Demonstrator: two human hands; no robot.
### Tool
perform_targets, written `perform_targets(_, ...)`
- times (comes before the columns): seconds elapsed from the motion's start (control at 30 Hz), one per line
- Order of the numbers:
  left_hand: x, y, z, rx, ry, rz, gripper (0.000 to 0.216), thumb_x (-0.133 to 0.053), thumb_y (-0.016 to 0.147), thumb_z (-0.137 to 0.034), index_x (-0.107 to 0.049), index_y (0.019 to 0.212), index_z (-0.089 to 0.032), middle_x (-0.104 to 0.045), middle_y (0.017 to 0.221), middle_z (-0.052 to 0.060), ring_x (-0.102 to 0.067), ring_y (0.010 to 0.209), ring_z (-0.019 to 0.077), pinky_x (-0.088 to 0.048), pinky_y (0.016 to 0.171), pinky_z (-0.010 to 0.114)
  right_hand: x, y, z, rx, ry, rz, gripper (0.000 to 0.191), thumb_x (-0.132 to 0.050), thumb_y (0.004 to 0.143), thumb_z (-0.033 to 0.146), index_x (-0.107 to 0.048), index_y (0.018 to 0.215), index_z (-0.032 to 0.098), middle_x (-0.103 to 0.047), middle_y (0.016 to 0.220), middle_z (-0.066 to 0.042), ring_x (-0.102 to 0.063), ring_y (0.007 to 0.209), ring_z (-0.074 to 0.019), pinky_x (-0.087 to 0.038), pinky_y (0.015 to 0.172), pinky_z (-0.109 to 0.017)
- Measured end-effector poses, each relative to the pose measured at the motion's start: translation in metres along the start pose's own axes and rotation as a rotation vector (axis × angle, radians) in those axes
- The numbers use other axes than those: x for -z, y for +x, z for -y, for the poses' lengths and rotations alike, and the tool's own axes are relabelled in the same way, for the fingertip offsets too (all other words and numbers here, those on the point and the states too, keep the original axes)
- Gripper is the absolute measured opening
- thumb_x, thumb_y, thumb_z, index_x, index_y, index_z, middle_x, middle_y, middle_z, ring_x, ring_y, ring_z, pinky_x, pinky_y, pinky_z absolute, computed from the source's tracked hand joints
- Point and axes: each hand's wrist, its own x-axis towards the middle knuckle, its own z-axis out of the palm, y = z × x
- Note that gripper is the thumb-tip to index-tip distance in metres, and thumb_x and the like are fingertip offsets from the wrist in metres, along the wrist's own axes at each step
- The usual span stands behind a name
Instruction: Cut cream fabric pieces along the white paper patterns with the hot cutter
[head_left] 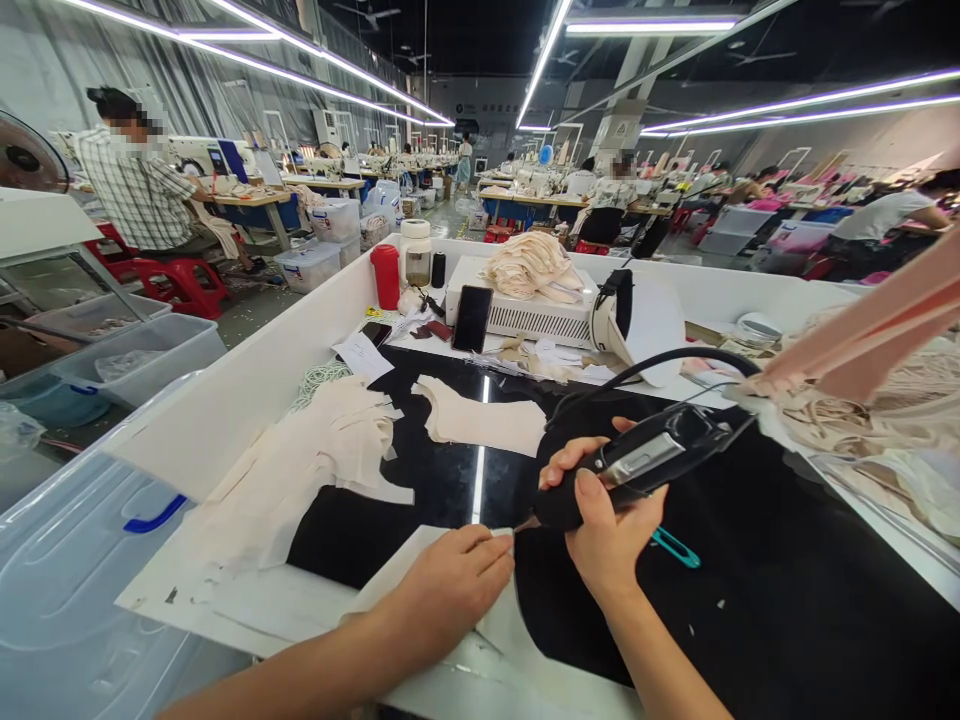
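Note:
My right hand (611,535) is wrapped round a black corded handheld power tool (652,455) with a silver label on its body. The tool's narrow tip points left and meets the edge of a pale fabric piece (401,560) beside my left fingertips; whether it touches cannot be told. My left hand (457,580) has its fingers pressed together on that piece, near its corner at the table's front. Just beyond lies a single cream cut fabric piece (487,420) on the black work surface (787,590). A layered pile of cream fabric pieces (300,450) spreads at the left.
A small teal item (677,549) lies right of my right hand. At the back stand a red cup (385,277), a jar (415,255), a phone (472,318) and a white vented box (540,318) bearing fabric. Peach strips (862,330) hang at the right. Co-workers sit beyond.

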Motion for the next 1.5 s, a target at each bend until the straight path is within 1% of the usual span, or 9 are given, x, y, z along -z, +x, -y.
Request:
perform_targets(0.1,0.0007,0.0006,-0.0004,0.007,0.004,-0.025,0.024,-0.049,0.101,0.001,-0.066,0.114,-0.008,-0.075,0.122,0.012,-0.070,0.104,0.0194,-0.059,0.097,0.032,-0.0003,-0.0006,0.0006,-0.004,0.000,0.000,0.050,-0.077,0.088,0.028,-0.051,0.131,0.034,-0.065,0.083,0.006,-0.064,0.061,-0.0143,-0.057,0.056,-0.032)
perform_targets(0.23,0.0008,0.0016,-0.0007,-0.001,0.007,-0.040,0.023,-0.049,0.101,0.000,-0.068,0.113,-0.006,-0.075,0.120,0.011,-0.070,0.101,0.0191,-0.058,0.098,0.029,-0.0014,-0.0008,0.0014,0.005,-0.002,-0.008,0.049,-0.076,0.088,0.028,-0.051,0.129,0.034,-0.065,0.083,0.006,-0.064,0.061,-0.0141,-0.058,0.056,-0.032)
perform_targets(0.37,-0.0013,0.0003,-0.0008,0.000,-0.002,-0.029,0.022,-0.049,0.102,-0.001,-0.068,0.113,-0.006,-0.075,0.120,0.011,-0.069,0.102,0.0194,-0.058,0.098,0.031,-0.0028,-0.0012,0.0015,0.010,0.013,0.002,0.047,-0.075,0.089,0.025,-0.052,0.130,0.034,-0.066,0.083,0.006,-0.064,0.062,-0.0139,-0.057,0.057,-0.031)
perform_targets(0.5,-0.0012,-0.0006,-0.0009,0.014,-0.014,-0.005,0.021,-0.050,0.102,-0.002,-0.067,0.114,-0.007,-0.074,0.122,0.011,-0.069,0.102,0.0199,-0.058,0.097,0.031,-0.0042,-0.0021,0.0016,0.012,-0.021,-0.021,0.049,-0.074,0.090,0.022,-0.051,0.132,0.034,-0.066,0.082,0.006,-0.064,0.062,-0.0142,-0.057,0.057,-0.032)
perform_targets(0.6,0.0008,0.0002,-0.0005,0.006,-0.005,0.003,0.024,-0.047,0.103,-0.001,-0.067,0.115,-0.007,-0.074,0.122,0.011,-0.069,0.103,0.0194,-0.058,0.097,0.031,-0.0049,-0.0021,0.0026,0.002,-0.032,-0.033,0.051,-0.074,0.089,0.022,-0.051,0.133,0.034,-0.066,0.082,0.006,-0.064,0.061,-0.0142,-0.058,0.059,-0.033)
perform_targets(0.8,0.0036,0.0023,-0.0006,0.021,-0.003,-0.023,0.021,-0.049,0.103,-0.003,-0.067,0.113,-0.006,-0.076,0.118,0.011,-0.069,0.099,0.0197,-0.059,0.094,0.030,-0.0039,-0.0007,0.0035,0.018,0.011,-0.025,0.048,-0.076,0.090,0.023,-0.052,0.130,0.034,-0.067,0.083,0.006,-0.064,0.062,-0.0135,-0.057,0.061,-0.032)
perform_targets(1.0,0.0035,0.0020,-0.0016,0.028,-0.013,-0.027,0.026,-0.045,0.103,0.000,-0.068,0.113,-0.006,-0.076,0.117,0.010,-0.069,0.098,0.0198,-0.060,0.091,0.030,-0.0028,-0.0016,0.0006,0.007,-0.008,-0.028,0.050,-0.076,0.089,0.025,-0.051,0.131,0.033,-0.066,0.082,0.006,-0.064,0.062,-0.0136,-0.058,0.061,-0.033)
perform_targets(1.23,0.0020,0.0019,-0.0017,0.034,-0.020,-0.028,0.026,-0.044,0.105,-0.002,-0.068,0.113,-0.007,-0.076,0.114,0.011,-0.070,0.097,0.0196,-0.061,0.091,0.030,-0.0046,-0.0025,0.0017,0.007,0.005,-0.033,0.050,-0.074,0.090,0.020,-0.052,0.133,0.034,-0.067,0.083,0.007,-0.064,0.062,-0.0133,-0.057,0.062,-0.033)
perform_targets(1.5,0.0006,0.0007,-0.0016,0.035,-0.041,-0.047,0.024,-0.046,0.104,-0.003,-0.068,0.114,-0.007,-0.075,0.117,0.010,-0.068,0.098,0.0198,-0.061,0.091,0.030,-0.0070,-0.0030,0.0008,0.024,0.009,-0.023,0.050,-0.075,0.089,0.022,-0.051,0.132,0.033,-0.066,0.082,0.007,-0.064,0.060,-0.0136,-0.058,0.061,-0.033)
